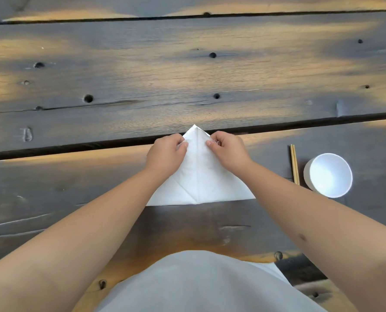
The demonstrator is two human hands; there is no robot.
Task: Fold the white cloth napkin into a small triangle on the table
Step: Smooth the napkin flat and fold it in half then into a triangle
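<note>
The white cloth napkin [199,176] lies flat on the dark wooden table [142,86] as a large triangle, with its point away from me and its long edge toward me. Creases run down its middle and diagonally across the lower left. My left hand [166,154] pinches the napkin's left slanted edge just below the tip. My right hand [227,150] pinches the right slanted edge at the same height. Both forearms cover the napkin's outer corners in part.
A white bowl [329,175] stands on the table to the right, with a pair of wooden chopsticks [294,164] lying just left of it. A wide gap between planks [75,147] runs across behind the napkin's tip. My white clothing [198,282] fills the bottom.
</note>
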